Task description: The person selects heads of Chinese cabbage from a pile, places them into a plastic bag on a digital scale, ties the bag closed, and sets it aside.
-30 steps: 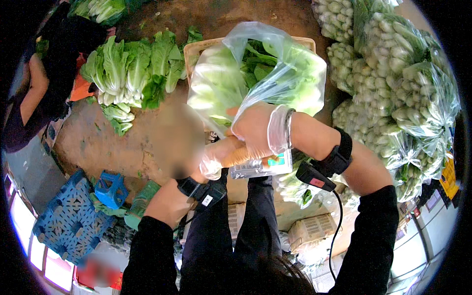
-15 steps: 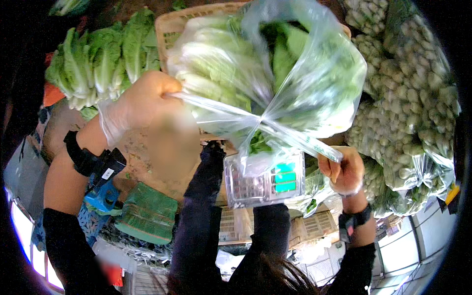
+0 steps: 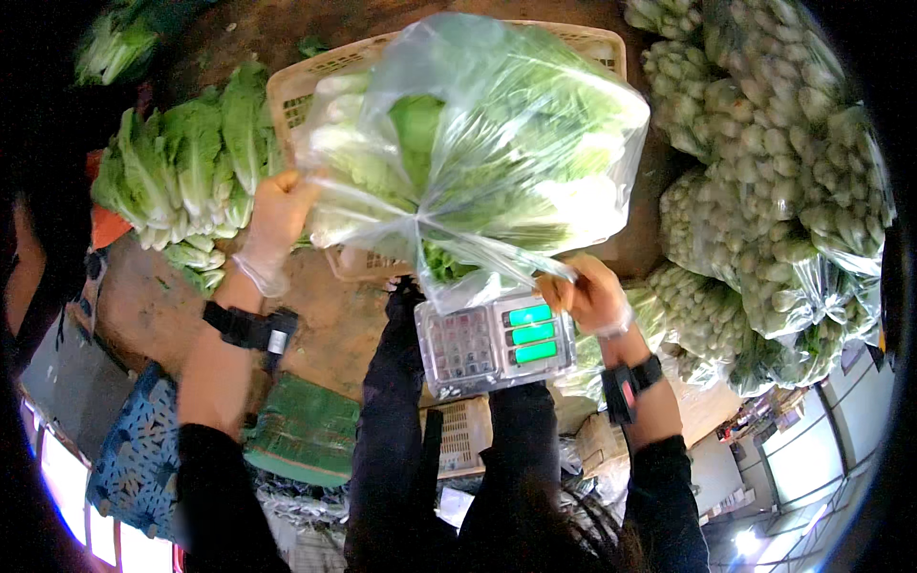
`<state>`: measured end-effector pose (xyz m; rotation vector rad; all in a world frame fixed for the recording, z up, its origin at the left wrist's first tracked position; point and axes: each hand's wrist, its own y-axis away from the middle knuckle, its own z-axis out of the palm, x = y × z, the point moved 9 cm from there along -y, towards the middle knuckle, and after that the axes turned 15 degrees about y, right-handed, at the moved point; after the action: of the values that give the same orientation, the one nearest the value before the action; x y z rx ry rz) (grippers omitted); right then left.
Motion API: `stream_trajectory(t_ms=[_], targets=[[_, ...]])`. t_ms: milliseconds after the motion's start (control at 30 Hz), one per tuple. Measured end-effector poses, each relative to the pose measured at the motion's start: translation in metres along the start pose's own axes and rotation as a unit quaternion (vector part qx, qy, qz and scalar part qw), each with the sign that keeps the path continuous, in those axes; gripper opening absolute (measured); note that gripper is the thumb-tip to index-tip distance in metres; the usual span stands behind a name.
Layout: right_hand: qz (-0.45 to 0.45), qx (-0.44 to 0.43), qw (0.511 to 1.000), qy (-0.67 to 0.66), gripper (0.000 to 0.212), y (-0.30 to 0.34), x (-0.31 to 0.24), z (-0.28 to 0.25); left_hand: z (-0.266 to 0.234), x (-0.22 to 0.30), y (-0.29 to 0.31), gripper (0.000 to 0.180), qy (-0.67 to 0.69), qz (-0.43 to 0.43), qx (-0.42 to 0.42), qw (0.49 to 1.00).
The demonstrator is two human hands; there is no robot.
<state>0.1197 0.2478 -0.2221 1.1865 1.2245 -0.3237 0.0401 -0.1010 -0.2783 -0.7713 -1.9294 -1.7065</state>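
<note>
In front of me is a clear plastic bag packed with leafy green lettuce, its neck gathered into a crossed, tight twist or knot. My left hand, in a thin clear glove, is closed on one twisted end of the bag on the left. On the right, my right hand pinches the other end, stretched out from the knot. A tan plastic crate lies under the bag, mostly covered by it. Just below the knot stands a digital scale with lit green displays; the bag's loose plastic overlaps its top edge.
Loose romaine-like heads lie in a pile at the left. Large clear bags of pale green, rounded produce are stacked along the right. A green wrapped bundle and a blue perforated crate sit at the lower left.
My hands have come closer together, both still gripping the bag's ends. The bag looks lower and farther from me, and more of the tan crate shows around it.
</note>
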Motion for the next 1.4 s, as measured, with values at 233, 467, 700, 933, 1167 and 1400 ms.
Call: stream_trajectory(t_ms=[233, 467, 700, 933, 1167, 1400], targets=[[-0.107, 0.099, 0.697, -0.702, 0.080, -0.013, -0.131, 0.013, 0.069, 0.078, 0.051, 0.036, 0.558, 0.144, 0.057, 0.815], [-0.278, 0.480, 0.825, 0.109, 0.080, -0.066, -0.159, -0.024, 0.089, 0.064, 0.046, 0.053, 0.793, 0.008, -0.292, 0.535], [-0.101, 0.379, 0.867, 0.309, 0.066, -0.036, -0.141, -0.009, 0.077, 0.062, 0.068, 0.042, 0.490, 0.079, -0.130, 0.858], [-0.343, 0.196, 0.771, 0.500, 0.039, -0.075, -0.236, 0.039, 0.121, 0.116, 0.105, 0.099, 0.277, 0.125, -0.315, 0.899], [-0.343, 0.242, 0.837, 0.352, 0.039, -0.090, -0.204, 0.022, 0.086, 0.086, 0.059, 0.049, 0.153, 0.085, -0.143, 0.974], [-0.013, -0.106, 0.991, -0.084, 0.021, -0.052, -0.109, 0.067, 0.016, 0.042, -0.013, 0.018, 0.327, 0.129, 0.087, 0.932]])
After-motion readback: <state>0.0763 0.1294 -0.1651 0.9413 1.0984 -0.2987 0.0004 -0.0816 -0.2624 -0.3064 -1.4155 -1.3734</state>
